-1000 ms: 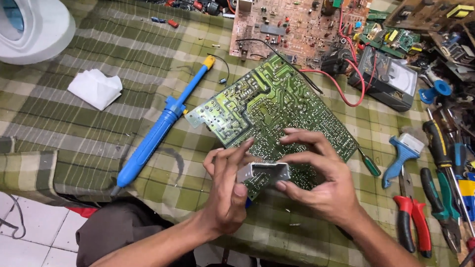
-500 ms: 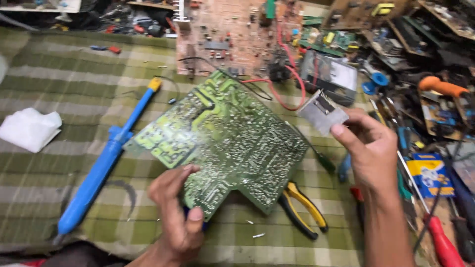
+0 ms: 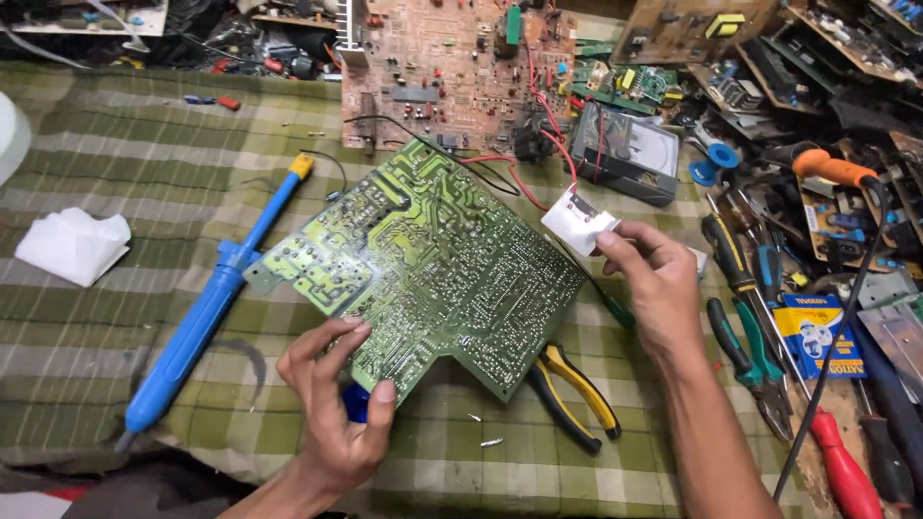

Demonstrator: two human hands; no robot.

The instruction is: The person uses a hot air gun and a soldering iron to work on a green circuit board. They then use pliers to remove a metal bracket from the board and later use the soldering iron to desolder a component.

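Note:
A green circuit board point(image 3: 423, 264) lies solder side up on the green checked cloth point(image 3: 125, 192). My left hand point(image 3: 332, 408) grips its near edge, thumb on top, with a small blue object point(image 3: 354, 404) under the palm. My right hand point(image 3: 644, 279) is raised over the board's right edge and pinches a small silver metal part with a dark chip on it point(image 3: 577, 219).
A blue desoldering pump point(image 3: 207, 308) lies left of the board, a white tissue point(image 3: 72, 245) further left. Yellow-handled pliers point(image 3: 572, 394) sit under the board's right corner. A brown circuit board point(image 3: 452, 67), a multimeter point(image 3: 625, 154) and several screwdrivers and pliers point(image 3: 760, 317) crowd the back and right.
A second ago both hands held the silver part over the board's near edge. My right hand carried it up and right; my left hand dropped to the board's edge.

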